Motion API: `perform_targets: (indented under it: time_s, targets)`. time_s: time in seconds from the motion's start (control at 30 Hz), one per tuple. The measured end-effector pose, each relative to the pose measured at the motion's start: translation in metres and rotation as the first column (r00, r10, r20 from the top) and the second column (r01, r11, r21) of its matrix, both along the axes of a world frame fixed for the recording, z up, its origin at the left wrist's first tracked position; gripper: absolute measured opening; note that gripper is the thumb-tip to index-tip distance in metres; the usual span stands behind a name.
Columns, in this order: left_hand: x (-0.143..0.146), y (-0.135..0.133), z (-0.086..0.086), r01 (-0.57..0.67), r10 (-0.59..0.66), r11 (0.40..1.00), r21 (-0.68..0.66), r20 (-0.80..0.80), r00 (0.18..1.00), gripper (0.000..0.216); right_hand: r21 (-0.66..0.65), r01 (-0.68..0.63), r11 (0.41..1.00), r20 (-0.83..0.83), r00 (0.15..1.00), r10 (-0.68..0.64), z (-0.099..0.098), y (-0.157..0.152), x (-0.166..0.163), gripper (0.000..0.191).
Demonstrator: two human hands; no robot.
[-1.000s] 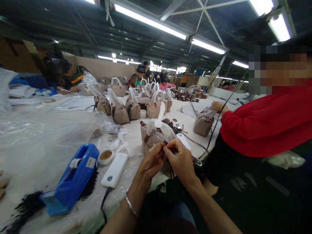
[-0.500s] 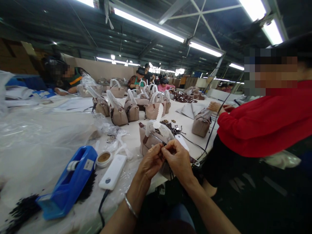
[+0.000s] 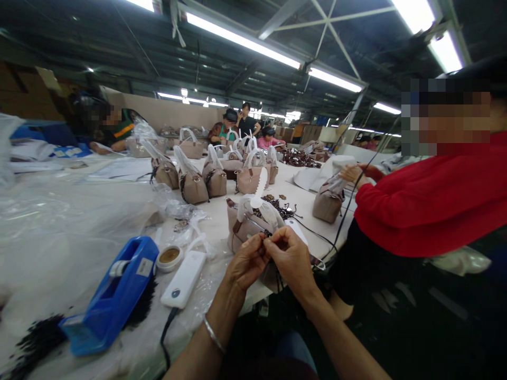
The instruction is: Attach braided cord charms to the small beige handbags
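Note:
My left hand (image 3: 247, 261) and my right hand (image 3: 291, 258) meet at the table's near edge, fingers pinched together on a small dark piece I cannot make out, with dark cords hanging under the right hand. Just behind them stands a beige handbag (image 3: 244, 226) with white-wrapped handles and a brown strap. A silver bangle (image 3: 212, 333) circles my left wrist.
A blue tape dispenser (image 3: 113, 293), a white power bank (image 3: 184, 278) with a cable and a small round tin (image 3: 169, 256) lie at the left on crumpled clear plastic (image 3: 59, 227). Several beige handbags (image 3: 216, 177) stand farther back. A person in red (image 3: 428, 192) works close on my right.
My hands have stayed pinched together at the same spot. The person in red has lifted a white sheet at the bag by their hand.

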State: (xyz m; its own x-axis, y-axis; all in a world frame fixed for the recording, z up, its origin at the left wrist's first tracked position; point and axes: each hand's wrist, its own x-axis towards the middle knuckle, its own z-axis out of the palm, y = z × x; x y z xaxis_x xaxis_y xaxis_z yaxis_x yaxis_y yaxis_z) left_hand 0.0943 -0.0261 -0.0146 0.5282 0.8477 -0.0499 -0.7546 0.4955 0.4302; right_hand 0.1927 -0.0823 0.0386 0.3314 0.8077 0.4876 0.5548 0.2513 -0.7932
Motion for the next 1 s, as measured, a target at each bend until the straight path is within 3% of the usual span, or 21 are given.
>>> perform_targets:
  time_s: [0.27, 0.43, 0.57, 0.7, 0.87, 1.0]
  targets:
    - [0.001, 0.0, -0.001, -0.01, 0.01, 1.0, 0.003, -0.013, 1.0, 0.02, -0.012, 0.02, 1.0, 0.056, 0.998, -0.019, 0.002, -0.001, 0.0, 0.013]
    - [0.0, -0.003, 0.005, -0.107, 0.127, 0.982, 0.156, -0.124, 0.984, 0.025, -0.028, 0.014, 1.0, 0.057, 0.998, -0.012, 0.003, 0.001, 0.002, 0.011]
    - [-0.003, -0.001, 0.011, -0.223, 0.367, 0.861, 0.456, -0.255, 0.895, 0.019, -0.081, -0.104, 0.991, -0.193, 0.977, 0.087, 0.004, 0.006, 0.007, 0.016]
    - [-0.005, 0.002, 0.016, -0.203, 0.527, 0.718, 0.666, -0.329, 0.784, 0.013, -0.12, -0.312, 0.943, -0.516, 0.831, 0.209, 0.007, 0.008, 0.015, 0.026]
    - [-0.004, 0.001, 0.017, -0.193, 0.676, 0.569, 0.8, -0.321, 0.664, 0.013, -0.096, -0.316, 0.944, -0.551, 0.807, 0.214, 0.008, 0.008, 0.018, 0.03]
    - [-0.002, 0.0, 0.014, -0.157, 0.684, 0.54, 0.827, -0.322, 0.655, 0.013, -0.079, -0.291, 0.953, -0.571, 0.797, 0.196, 0.003, 0.009, 0.017, 0.03]
